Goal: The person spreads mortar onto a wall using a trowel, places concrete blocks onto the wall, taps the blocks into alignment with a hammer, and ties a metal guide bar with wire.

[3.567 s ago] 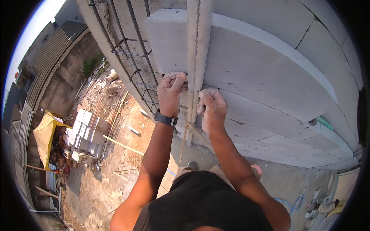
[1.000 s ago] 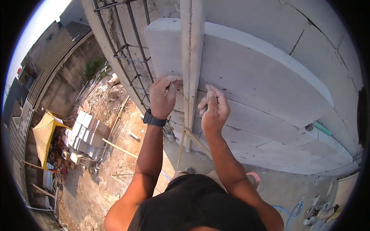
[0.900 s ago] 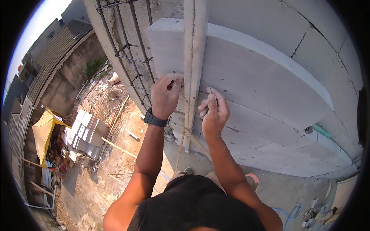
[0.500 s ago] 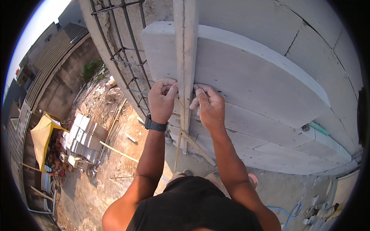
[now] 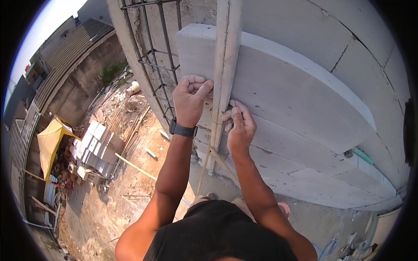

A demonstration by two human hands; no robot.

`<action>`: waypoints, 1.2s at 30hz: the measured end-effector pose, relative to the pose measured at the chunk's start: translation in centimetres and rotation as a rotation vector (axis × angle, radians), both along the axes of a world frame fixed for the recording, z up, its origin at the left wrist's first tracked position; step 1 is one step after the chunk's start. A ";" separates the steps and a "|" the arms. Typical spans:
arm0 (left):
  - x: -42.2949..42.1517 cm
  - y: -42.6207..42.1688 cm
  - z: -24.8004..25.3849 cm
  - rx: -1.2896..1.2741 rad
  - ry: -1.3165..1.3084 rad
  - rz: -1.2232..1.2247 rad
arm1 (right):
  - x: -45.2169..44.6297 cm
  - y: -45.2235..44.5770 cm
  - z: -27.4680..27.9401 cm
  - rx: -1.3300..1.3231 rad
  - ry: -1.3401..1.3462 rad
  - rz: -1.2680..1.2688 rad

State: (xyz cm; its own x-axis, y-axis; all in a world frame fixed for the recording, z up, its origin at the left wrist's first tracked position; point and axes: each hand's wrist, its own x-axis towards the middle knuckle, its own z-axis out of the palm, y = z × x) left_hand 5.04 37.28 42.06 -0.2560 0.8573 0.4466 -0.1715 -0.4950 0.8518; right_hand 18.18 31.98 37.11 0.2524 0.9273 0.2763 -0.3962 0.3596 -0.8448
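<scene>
A long wooden post (image 5: pixel 226 56) stands upright against the pale block wall (image 5: pixel 287 91). Left of the post, my left hand (image 5: pixel 191 98) is closed, thumb pressed against curled fingers, with a dark watch (image 5: pixel 183 129) on its wrist. On the right side of the post and slightly lower, my right hand (image 5: pixel 240 124) makes a pinch close to the wood. A thin string or wire (image 5: pixel 214 116) shows around the post between the hands. What either pinch holds is too fine to make out.
Steel rebar (image 5: pixel 159 54) runs up at the left of the wall. Wooden braces (image 5: pixel 222 162) meet the post lower down. A green-handled tool (image 5: pixel 362 155) rests on the blocks at right. Below left lie a block stack (image 5: pixel 96 145) and a yellow canopy (image 5: pixel 53 137).
My left hand has risen relative to the post, while my right hand has dropped a little lower beside it. The view has shifted, so the wall and post appear farther right.
</scene>
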 end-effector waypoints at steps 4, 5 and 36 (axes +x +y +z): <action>-0.6 0.5 0.3 0.011 0.166 0.033 | -0.1 0.1 0.1 0.025 -0.036 -0.058; -0.7 0.6 0.5 0.008 0.166 0.036 | 0.1 0.0 0.3 0.005 -0.058 -0.066; 1.0 -2.3 -2.5 0.103 0.133 -0.058 | 2.5 0.0 3.8 -0.075 -0.026 0.190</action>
